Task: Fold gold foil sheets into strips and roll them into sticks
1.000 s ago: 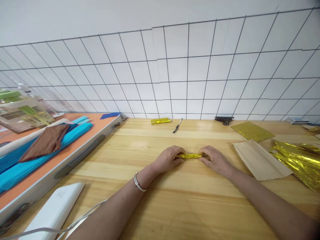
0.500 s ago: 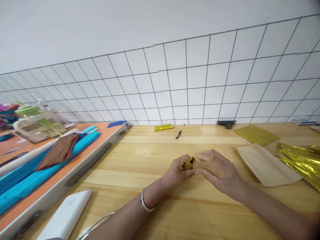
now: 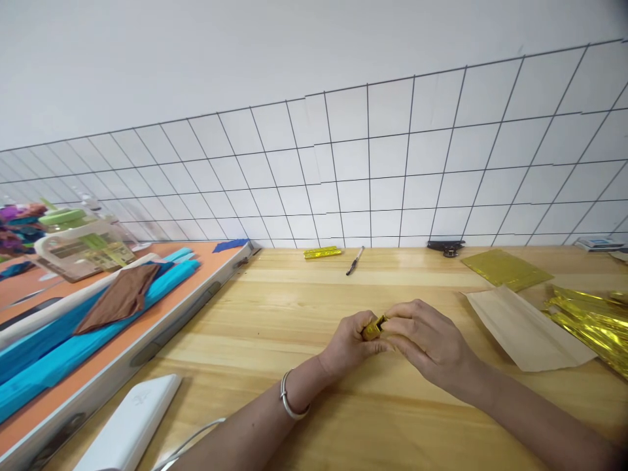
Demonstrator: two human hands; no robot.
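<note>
A small folded gold foil tube (image 3: 373,328) is wrapped in the fingers of my left hand (image 3: 349,343), above the wooden table. Its open end faces right and looks angular. The fingertips of my right hand (image 3: 432,337) close on that open end, thumb below and fingers above, covering part of the rim. Most of the tube's length is hidden inside my left hand.
A flat gold strip (image 3: 322,252) and a pen (image 3: 355,260) lie near the wall. To the right are a gold sheet (image 3: 507,269), brown paper (image 3: 530,330) and crumpled gold foil (image 3: 591,320). A white power bank (image 3: 130,422) and blue rolls (image 3: 93,350) lie left.
My right fingertips have come in onto the tube's open end, and its opening shows less. The whole view has shifted slightly.
</note>
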